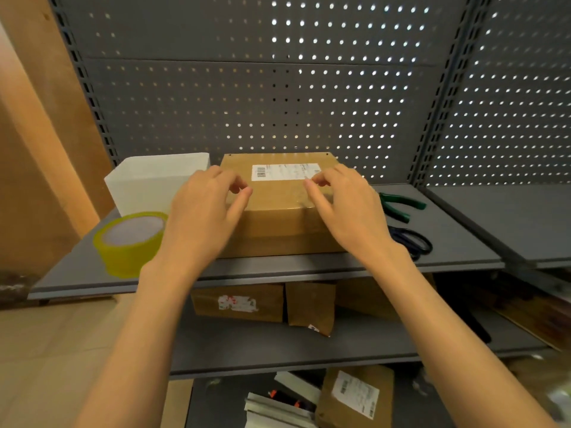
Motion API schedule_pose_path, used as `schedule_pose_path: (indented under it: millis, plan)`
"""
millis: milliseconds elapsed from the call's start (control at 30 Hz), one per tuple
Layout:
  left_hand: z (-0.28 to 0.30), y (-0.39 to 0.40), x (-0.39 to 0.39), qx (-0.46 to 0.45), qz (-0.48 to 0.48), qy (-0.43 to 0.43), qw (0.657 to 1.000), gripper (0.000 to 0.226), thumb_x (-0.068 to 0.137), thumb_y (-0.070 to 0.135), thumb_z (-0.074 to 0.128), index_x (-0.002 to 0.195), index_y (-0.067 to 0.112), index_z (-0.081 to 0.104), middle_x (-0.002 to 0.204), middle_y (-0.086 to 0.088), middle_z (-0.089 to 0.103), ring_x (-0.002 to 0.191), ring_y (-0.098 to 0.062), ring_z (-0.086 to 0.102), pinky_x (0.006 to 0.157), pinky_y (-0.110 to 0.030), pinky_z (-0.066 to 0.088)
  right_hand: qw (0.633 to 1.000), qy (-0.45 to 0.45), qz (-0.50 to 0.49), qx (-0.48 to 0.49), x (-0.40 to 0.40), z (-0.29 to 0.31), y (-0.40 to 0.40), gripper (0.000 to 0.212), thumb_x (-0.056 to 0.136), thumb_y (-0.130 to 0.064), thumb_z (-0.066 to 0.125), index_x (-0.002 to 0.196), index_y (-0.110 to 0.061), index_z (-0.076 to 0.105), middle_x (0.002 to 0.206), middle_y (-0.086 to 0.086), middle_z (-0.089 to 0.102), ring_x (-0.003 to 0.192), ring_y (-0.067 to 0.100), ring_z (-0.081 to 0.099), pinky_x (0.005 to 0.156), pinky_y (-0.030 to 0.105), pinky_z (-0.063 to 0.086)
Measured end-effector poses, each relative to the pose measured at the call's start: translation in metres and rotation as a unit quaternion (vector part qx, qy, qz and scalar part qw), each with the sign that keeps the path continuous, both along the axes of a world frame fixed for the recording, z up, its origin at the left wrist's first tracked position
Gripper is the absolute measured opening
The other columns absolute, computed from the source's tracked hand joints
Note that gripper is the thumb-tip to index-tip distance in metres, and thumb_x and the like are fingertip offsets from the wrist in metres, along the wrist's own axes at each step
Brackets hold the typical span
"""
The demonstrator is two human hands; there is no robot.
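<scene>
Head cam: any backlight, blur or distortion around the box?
Head view: backlight glows through the pegboard holes, strongest upper right; the wide lens bows the shelf edge; left hand and right hand fingertips look smeared; label text on the box is unreadable.

At mid-frame a cardboard box (278, 230) sat on the grey shelf (457, 242). The left hand (204, 211) and right hand (346, 208) curled over its top beside the shipping label (285, 172). A yellow tape roll (129, 242) lay left of the box.
</scene>
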State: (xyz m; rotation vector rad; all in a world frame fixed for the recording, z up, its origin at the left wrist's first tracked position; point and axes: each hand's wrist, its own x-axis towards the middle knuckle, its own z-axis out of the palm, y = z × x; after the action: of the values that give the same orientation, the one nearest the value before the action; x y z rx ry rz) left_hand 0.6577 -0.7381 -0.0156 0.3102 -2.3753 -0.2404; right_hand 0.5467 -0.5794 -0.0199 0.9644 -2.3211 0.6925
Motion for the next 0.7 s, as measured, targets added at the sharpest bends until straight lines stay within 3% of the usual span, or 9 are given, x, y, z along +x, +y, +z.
schedule_pose_path:
  millis: [200,267,400,500,600,700]
  plan:
    - [-0.003,0.064,-0.028,0.008,-0.009,-0.006,1.0,0.032,0.097,0.028,0.043,0.121,0.017,0.061,0.117,-0.003,0.063,0.11,-0.021,0.052,0.088,-0.031,0.038,0.999,-0.017,0.028,-0.01,-0.039,0.0,0.046,0.034,0.102,-0.027,0.031,0.083,-0.011,0.055,0.081,0.0,0.053,0.077,0.017,0.047,0.064,0.025,0.024]
    - [-0.009,0.082,-0.035,0.011,-0.013,-0.01,1.0,0.032,0.098,0.027,0.042,0.122,0.016,0.06,0.119,-0.003,0.063,0.111,-0.022,0.053,0.091,-0.033,0.039,0.997,-0.046,0.055,-0.017,-0.051,-0.005,0.056,0.037,0.102,-0.026,0.03,0.091,-0.007,0.06,0.084,0.003,0.057,0.08,0.019,0.051,0.065,0.029,0.03]
    - [-0.016,0.108,-0.052,0.008,-0.003,-0.021,1.0,0.033,0.099,0.026,0.04,0.126,0.016,0.057,0.124,-0.003,0.061,0.115,-0.021,0.052,0.094,-0.03,0.038,0.989,-0.068,0.135,0.004,-0.063,-0.015,0.073,0.037,0.102,-0.024,0.028,0.107,-0.007,0.061,0.101,0.007,0.062,0.094,0.022,0.055,0.081,0.036,0.043]
    - [-0.019,0.125,-0.064,-0.004,-0.009,-0.026,1.0,0.036,0.099,0.023,0.04,0.131,0.011,0.053,0.133,-0.006,0.055,0.124,-0.021,0.047,0.103,-0.029,0.033,0.977,-0.072,0.202,0.009,-0.067,-0.021,0.079,0.041,0.101,-0.027,0.028,0.127,-0.01,0.054,0.128,0.004,0.057,0.118,0.015,0.048,0.1,0.023,0.033]
    - [-0.022,0.135,-0.073,0.001,-0.017,-0.053,0.998,0.04,0.1,0.025,0.036,0.136,0.011,0.047,0.141,-0.006,0.047,0.132,-0.018,0.04,0.11,-0.026,0.024,0.959,-0.045,0.279,0.012,-0.068,-0.023,0.081,0.04,0.098,-0.02,0.032,0.128,-0.002,0.053,0.131,0.01,0.055,0.121,0.01,0.04,0.101,0.003,0.014]
    - [-0.027,0.134,-0.079,0.028,-0.022,-0.086,0.996,0.043,0.1,0.03,0.031,0.137,0.013,0.044,0.141,-0.004,0.047,0.134,-0.018,0.038,0.11,-0.026,0.023,0.954,-0.05,0.293,0.041,-0.072,-0.025,0.082,0.043,0.097,-0.023,0.032,0.13,-0.002,0.051,0.133,0.013,0.053,0.125,0.014,0.04,0.104,0.008,0.013]
